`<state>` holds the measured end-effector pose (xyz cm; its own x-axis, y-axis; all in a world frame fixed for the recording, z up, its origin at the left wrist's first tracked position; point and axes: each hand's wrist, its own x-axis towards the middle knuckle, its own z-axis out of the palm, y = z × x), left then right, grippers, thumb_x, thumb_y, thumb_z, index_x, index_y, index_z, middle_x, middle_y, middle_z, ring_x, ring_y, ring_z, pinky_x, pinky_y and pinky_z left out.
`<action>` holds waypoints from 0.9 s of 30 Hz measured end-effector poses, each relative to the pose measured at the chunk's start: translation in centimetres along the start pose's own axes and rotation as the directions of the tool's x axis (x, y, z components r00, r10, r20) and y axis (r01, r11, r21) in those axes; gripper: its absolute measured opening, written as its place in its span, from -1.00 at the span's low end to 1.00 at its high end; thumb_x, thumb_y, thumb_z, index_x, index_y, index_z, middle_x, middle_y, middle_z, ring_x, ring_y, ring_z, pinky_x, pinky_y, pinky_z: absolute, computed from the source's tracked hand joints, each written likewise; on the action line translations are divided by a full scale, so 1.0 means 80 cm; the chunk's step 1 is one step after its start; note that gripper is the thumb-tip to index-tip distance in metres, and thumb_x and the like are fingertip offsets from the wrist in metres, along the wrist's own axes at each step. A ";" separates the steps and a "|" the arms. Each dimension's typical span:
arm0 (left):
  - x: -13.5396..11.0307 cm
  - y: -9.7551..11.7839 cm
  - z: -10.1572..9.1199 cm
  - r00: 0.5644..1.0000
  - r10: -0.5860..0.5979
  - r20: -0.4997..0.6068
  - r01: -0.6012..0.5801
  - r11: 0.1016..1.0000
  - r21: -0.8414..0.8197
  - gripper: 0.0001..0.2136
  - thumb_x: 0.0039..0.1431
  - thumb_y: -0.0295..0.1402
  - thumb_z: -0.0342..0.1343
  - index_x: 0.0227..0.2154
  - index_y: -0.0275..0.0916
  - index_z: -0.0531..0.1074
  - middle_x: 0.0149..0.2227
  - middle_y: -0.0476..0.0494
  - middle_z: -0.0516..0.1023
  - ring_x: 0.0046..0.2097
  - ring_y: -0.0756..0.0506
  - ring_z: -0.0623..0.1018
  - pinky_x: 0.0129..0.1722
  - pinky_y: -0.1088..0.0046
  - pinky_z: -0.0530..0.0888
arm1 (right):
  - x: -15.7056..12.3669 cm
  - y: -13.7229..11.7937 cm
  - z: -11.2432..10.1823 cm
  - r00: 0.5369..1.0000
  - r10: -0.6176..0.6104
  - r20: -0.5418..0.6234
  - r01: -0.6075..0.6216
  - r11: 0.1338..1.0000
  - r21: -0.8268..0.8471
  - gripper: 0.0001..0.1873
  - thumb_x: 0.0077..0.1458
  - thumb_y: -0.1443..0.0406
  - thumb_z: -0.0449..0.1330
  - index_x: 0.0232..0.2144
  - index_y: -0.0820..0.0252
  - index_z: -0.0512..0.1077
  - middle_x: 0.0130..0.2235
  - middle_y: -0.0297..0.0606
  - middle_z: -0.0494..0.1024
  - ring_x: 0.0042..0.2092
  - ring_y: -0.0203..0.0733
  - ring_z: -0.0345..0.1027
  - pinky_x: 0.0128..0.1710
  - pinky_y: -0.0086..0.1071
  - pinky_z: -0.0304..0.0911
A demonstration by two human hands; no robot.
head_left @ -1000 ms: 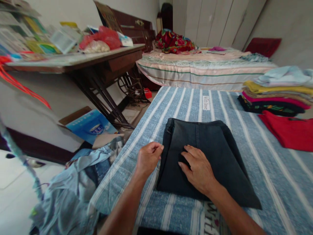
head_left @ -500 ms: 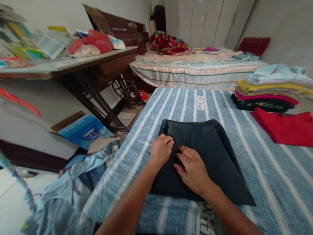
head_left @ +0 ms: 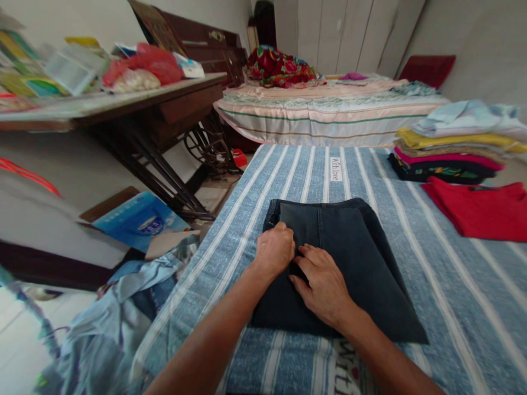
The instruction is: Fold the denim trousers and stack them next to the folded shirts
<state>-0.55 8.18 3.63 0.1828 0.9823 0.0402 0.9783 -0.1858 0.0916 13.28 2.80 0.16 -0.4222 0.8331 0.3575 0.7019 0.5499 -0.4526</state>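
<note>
Folded dark trousers (head_left: 354, 263) lie on a blue and white striped sheet (head_left: 230, 230), with the waistband at the far end. My left hand (head_left: 275, 247) is closed on the cloth near their left edge, just below the waistband. Close beside it, my right hand (head_left: 323, 280) rests on top of the trousers. Its fingers are slightly bent and the thumb stands apart. Both palms are hidden.
On the right are a stack of folded clothes (head_left: 448, 156) and a folded red garment (head_left: 481, 211). A cluttered sewing-machine table (head_left: 164, 99) stands at left. Below it are a blue cardboard box (head_left: 140, 219) and piled light-blue clothes (head_left: 111, 323). Another bed (head_left: 321, 118) stands behind.
My left hand has shifted slightly right, nearer my right hand, and turned more into a fist. My right hand stays almost in place on the trousers. The view has moved a little.
</note>
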 end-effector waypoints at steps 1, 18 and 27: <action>0.001 -0.002 -0.001 1.000 0.006 -0.004 -0.006 1.000 -0.009 -0.79 0.13 -0.44 -0.08 -0.39 -0.29 0.48 -0.32 -0.18 0.45 -0.33 -0.08 0.48 -0.36 0.44 0.33 | 0.000 0.000 0.000 1.000 0.001 -0.002 -0.001 1.000 0.001 -0.79 0.04 0.33 0.15 -0.22 0.22 0.45 0.01 -0.04 0.43 0.08 0.01 0.24 0.09 -0.05 0.15; -0.025 -0.039 -0.015 0.988 -0.055 -0.142 -0.009 0.908 -0.419 -0.84 0.05 -0.47 -0.01 -0.59 -0.24 0.38 -0.48 -0.02 0.41 -0.43 0.02 0.40 -0.39 0.51 0.27 | 0.000 -0.001 -0.002 1.000 -0.011 -0.006 0.011 1.000 -0.010 -0.77 0.06 0.32 0.15 -0.20 0.24 0.46 0.01 -0.05 0.43 0.09 0.01 0.23 0.10 -0.08 0.15; 0.008 -0.023 0.002 0.993 0.012 -0.114 -0.033 0.983 -0.181 -0.90 0.12 -0.42 0.03 -0.37 -0.23 0.46 -0.35 -0.09 0.42 -0.32 -0.05 0.46 -0.32 0.46 0.32 | 0.000 0.000 0.000 1.000 -0.006 -0.009 0.006 1.000 0.002 -0.77 0.04 0.33 0.18 -0.20 0.26 0.47 0.00 -0.05 0.44 0.08 0.00 0.24 0.11 -0.10 0.14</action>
<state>-2.22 9.14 3.32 0.1827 0.9709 0.1548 0.9380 -0.2193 0.2683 13.31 2.82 0.15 -0.4207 0.8294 0.3677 0.6983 0.5547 -0.4524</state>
